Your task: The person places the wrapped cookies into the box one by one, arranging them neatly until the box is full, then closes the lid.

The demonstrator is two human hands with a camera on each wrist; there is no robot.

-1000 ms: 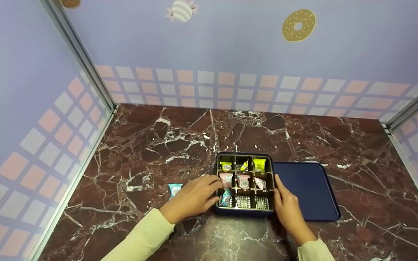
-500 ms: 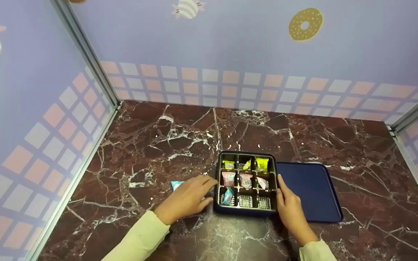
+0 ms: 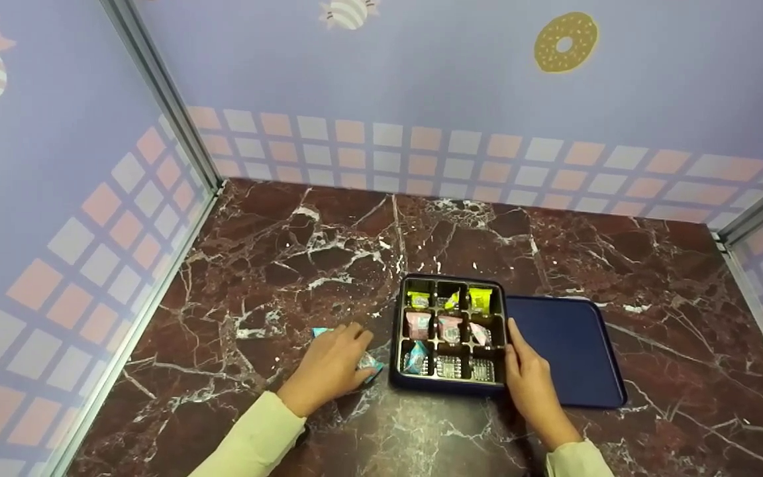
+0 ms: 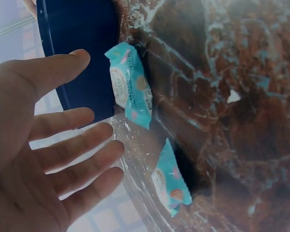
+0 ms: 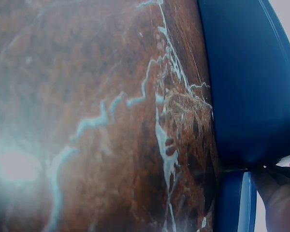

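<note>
My left hand (image 3: 328, 364) is just left of the box, spread over two blue-wrapped candies on the table. The nearer candy (image 4: 130, 87) lies by my thumb and the other candy (image 4: 170, 181) lies past my fingertips; my fingers look relaxed and grip neither. A navy box (image 3: 448, 385) with a nine-compartment tray has yellow packets (image 3: 480, 300) in the back row, pink packets (image 3: 450, 329) in the middle row and one blue candy (image 3: 416, 358) at front left. Against the box's right wall rests my right hand (image 3: 531, 377), its fingers fairly straight; the right wrist view shows it only partly.
A flat navy lid (image 3: 567, 351) lies right of the box, close against it. Dark red marble tabletop (image 3: 315, 258) surrounds everything. Patterned panels (image 3: 381, 79) wall in the back and both sides.
My left hand has drawn leftward from the box's left rim and now hovers by the loose blue candies, one of which has come into view beside the thumb. My right hand stays on the box.
</note>
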